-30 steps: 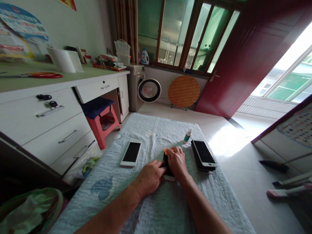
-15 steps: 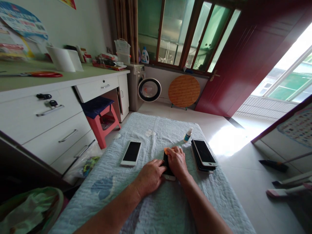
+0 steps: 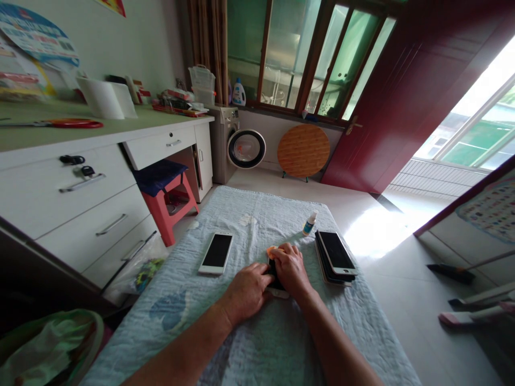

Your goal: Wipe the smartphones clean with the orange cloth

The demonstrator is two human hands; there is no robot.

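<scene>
A smartphone (image 3: pixel 278 292) with a dark screen and white edge lies on the cloth-covered table in front of me, largely hidden under my hands. My left hand (image 3: pixel 249 289) grips its left side, fingers reaching onto the screen. In my right hand (image 3: pixel 292 268) is a bunched orange cloth (image 3: pixel 274 251), pressed at the phone's upper end. To the left, a white smartphone (image 3: pixel 216 253) lies face up. On the right sits a stack of phones (image 3: pixel 337 253), a white-framed one on top. Just behind that stack stands a small spray bottle (image 3: pixel 309 223).
A pale blue quilted cloth (image 3: pixel 257 209) covers the table. To the left are a white desk (image 3: pixel 100 150) with drawers and a red stool (image 3: pixel 169 203). A washing machine (image 3: pixel 225 139) with its door open and a folded round table (image 3: pixel 303 150) stand beyond.
My right hand and the orange cloth have shifted slightly left across the phone's upper end, showing more of the cloth. My left hand stays in place on the phone.
</scene>
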